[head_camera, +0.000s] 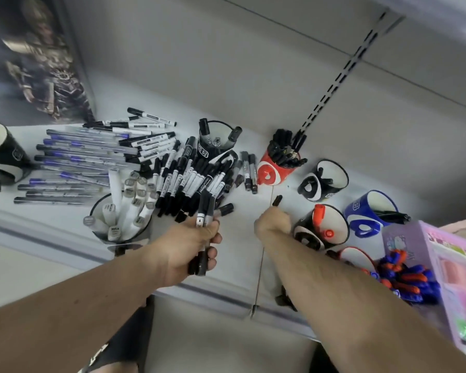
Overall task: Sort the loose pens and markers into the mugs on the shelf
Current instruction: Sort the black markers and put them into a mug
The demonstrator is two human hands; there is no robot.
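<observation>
- White shelf [253, 103] against a pale wall, with a slotted upright rail [334, 84] running up it, and pens all over the place.
- Landmark for everything below: the red mug [272, 170], already stuffed with black pens.
- Left hand [191, 246] is down-left of the red mug, fingers wrapped round a small bundle of black markers [205, 214] (2 or 3, hard to count), caps pointing up toward the big loose marker pile [189, 173].
- That pile sits just left of the red mug; further left again are the blue pens [73, 162] laid in rows.
- Right hand [273, 224] is straight below the red mug, fingers curled, pinching 1 black pen [277, 201] that sticks up out of the fist, long axis pointing roughly at the red mug.
- So the right hand is the nearer one, and my guess is that pen goes up and in there (could also be the black mug [324, 181] just right of it, can't tell).
- Below-right of the red mug: another black mug holding a red marker [320, 214], plus a blue mug [369, 211].
- Risk as I see it: the red mug looks pretty full already.
</observation>
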